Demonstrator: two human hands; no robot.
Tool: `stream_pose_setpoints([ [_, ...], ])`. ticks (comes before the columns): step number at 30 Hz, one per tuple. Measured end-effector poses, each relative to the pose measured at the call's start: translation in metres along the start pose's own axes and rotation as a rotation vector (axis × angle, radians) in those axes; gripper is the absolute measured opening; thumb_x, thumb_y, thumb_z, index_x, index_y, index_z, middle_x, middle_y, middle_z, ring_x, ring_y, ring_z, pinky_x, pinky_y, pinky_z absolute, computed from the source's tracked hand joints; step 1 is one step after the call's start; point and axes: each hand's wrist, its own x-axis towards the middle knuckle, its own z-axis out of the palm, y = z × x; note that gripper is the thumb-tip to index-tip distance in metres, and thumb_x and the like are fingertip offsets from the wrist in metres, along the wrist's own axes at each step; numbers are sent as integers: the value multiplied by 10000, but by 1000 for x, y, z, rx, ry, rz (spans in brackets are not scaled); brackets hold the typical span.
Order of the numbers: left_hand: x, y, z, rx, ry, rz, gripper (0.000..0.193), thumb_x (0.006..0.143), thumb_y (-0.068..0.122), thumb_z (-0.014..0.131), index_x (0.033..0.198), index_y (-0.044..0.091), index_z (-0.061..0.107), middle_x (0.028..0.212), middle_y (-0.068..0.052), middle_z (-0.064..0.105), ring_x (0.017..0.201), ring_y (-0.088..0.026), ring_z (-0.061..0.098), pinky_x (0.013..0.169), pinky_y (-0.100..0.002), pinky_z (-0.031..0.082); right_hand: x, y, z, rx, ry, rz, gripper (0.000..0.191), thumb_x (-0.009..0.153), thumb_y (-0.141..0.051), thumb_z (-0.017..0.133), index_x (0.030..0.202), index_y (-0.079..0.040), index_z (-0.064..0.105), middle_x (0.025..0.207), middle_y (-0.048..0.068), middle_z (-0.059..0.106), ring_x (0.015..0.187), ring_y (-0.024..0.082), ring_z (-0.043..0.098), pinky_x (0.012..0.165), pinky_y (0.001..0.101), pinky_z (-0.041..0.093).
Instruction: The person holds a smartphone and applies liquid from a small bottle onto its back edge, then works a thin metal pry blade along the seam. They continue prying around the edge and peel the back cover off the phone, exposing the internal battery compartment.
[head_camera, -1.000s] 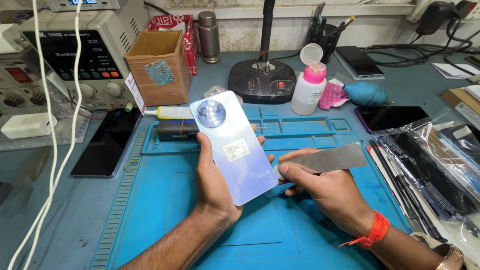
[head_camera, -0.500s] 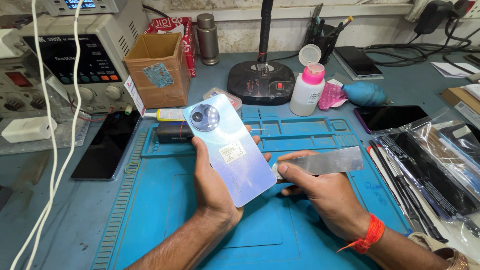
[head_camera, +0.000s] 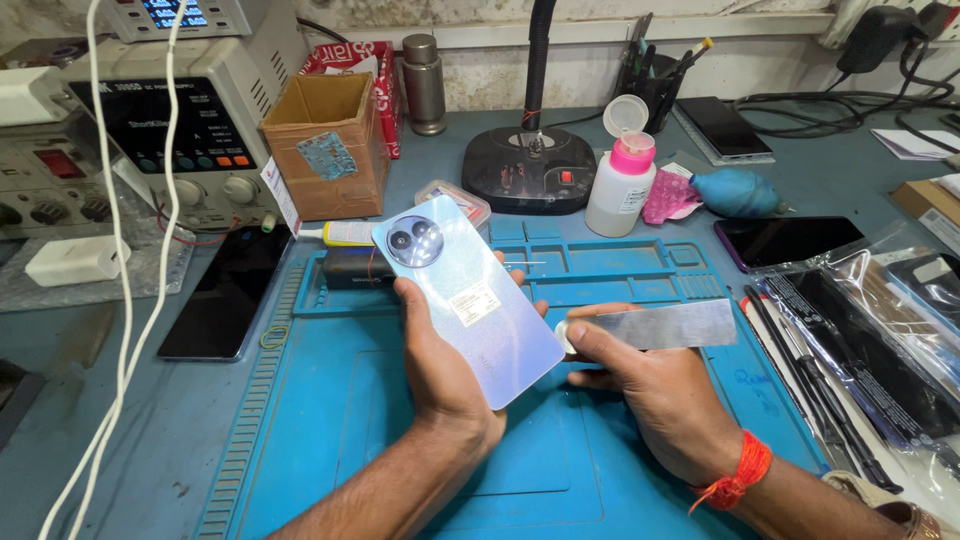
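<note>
My left hand grips a pale blue smartphone, back side up, its round camera ring toward the far left. The phone is held tilted above a blue work mat. My right hand, with an orange thread at the wrist, pinches a thin flat metal blade. The blade's rounded end lies against the phone's right edge.
Behind the mat stand a cardboard box, a lamp base, a white bottle with a pink neck and a bench power supply. A dark phone lies left, another right. Tools and plastic bags crowd the right edge.
My left hand has shifted the phone slightly left and toward me. The metal blade stays at the phone's right edge.
</note>
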Motion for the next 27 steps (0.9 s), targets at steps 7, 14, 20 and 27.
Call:
stream_pose_setpoints([
  [7, -2, -10, 11, -67, 92, 129, 817, 940, 679, 228, 1452, 86, 458, 1312, -133, 604, 1129, -313, 643, 900, -570, 570, 6, 8, -4, 116, 48, 2, 256, 902, -170, 702, 1082, 10, 724, 966, 79, 728, 822, 149, 686, 778, 305, 583],
  [14, -1, -15, 15, -92, 114, 165, 803, 954, 666, 227, 1436, 73, 473, 1285, -141, 613, 1114, -318, 643, 894, -554, 574, 6, 9, -2, 141, 60, -3, 246, 909, -174, 700, 1065, 15, 724, 948, 68, 720, 827, 140, 689, 790, 303, 585],
  [20, 2, -4, 6, -55, -74, 109, 861, 968, 695, 191, 1432, 41, 503, 1278, -168, 634, 1099, -333, 644, 930, -533, 559, 8, -8, -7, 52, -3, -47, 247, 866, -193, 720, 1060, -42, 700, 931, 82, 748, 798, 156, 712, 728, 306, 592],
  [27, 2, 0, 5, 43, -164, 3, 926, 951, 724, 172, 1453, 18, 498, 1318, -181, 628, 1146, -312, 651, 981, -527, 561, 16, -19, -27, -141, -117, 1, 268, 836, -209, 750, 1017, -12, 769, 904, 56, 742, 770, 129, 677, 647, 310, 561],
])
